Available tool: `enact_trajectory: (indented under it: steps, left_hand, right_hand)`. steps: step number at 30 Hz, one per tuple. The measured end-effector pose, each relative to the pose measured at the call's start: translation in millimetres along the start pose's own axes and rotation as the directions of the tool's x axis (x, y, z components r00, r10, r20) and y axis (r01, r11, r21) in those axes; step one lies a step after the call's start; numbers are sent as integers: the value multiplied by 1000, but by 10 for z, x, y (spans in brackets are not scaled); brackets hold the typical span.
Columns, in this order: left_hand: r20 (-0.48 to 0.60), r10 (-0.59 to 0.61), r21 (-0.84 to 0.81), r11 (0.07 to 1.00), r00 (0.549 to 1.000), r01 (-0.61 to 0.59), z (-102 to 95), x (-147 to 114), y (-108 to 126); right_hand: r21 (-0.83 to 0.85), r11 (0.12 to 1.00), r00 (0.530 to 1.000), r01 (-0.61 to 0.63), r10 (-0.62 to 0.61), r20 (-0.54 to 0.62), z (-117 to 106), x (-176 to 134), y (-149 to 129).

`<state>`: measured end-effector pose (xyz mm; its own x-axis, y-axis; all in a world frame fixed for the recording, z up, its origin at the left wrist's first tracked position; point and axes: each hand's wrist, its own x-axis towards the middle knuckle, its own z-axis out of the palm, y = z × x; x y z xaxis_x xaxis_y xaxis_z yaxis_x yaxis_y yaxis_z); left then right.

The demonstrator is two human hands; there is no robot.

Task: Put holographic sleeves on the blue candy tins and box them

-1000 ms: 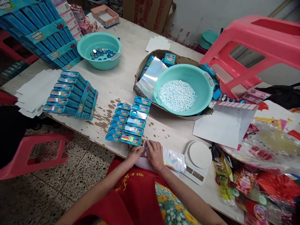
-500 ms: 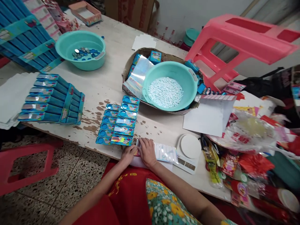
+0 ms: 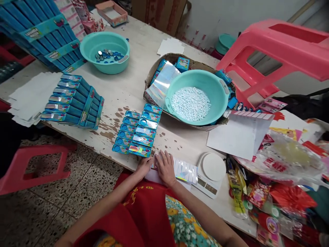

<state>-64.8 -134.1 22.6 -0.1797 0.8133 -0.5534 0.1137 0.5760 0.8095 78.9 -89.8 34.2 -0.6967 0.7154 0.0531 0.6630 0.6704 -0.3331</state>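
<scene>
At the front edge of the table, my right hand [image 3: 166,169] lies with its fingers stretched over the left part of a shiny sticker sheet [image 3: 186,171]. My left hand [image 3: 144,165] is at the sheet's left end, fingers drawn together; whatever is between the fingertips is hidden. White paper lies partly under the sheet. Just beyond my hands, small blue boxes [image 3: 125,134] with round recesses stand in two columns. Shiny strips lie on several boxes of the right column. A white kitchen scale [image 3: 212,175] touches the sheet's right end.
A teal basin [image 3: 221,103] of white tablets rests on a cardboard box [image 3: 149,79]. Another teal basin [image 3: 87,51] holds shiny discs. Blue display packs [image 3: 87,109] and white cards [image 3: 33,92] stand left. Bagged sweets [image 3: 236,188] crowd the right; a pink stool [image 3: 257,61] stands behind.
My view has swung a little to the left, so the table's contents appear further right. Both hands stay at the left end of the sticker sheet, with only slight finger movement.
</scene>
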Motion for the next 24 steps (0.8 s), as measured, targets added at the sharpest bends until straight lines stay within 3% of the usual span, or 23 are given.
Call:
enact_trajectory:
  steps: [4,9,13,16,20,22,24]
  left_hand:
    - [-16,-5,-17,1000,1000,5,21,21,-9]
    - [-17,18,111,994,1000,-16,47,58,-6]
    - [-26,8,190,982,1000,-3,39,84,10]
    - [-33,-10,257,966,999,18,25,120,18]
    - [-28,-25,355,934,999,33,-15,35,113]
    - [19,45,431,901,999,-48,-77,-137,258]
    - [98,194,447,868,976,-217,-183,-382,489]
  right_hand:
    - [190,978,995,-88,95,-26,-135,35,-11]
    - [449,852,957,-268,288,27,-143,69,5]
    - [540,785,941,-302,337,36,-220,81,-17]
    - [584,761,939,-282,343,6,-492,111,-51]
    - [641,697,905,-322,425,-7,-1033,174,-80]
    - [665,657,888,-354,459,19,-1282,196,-91]
    - [689,627,877,-362,480,25,-1485,203,-109]
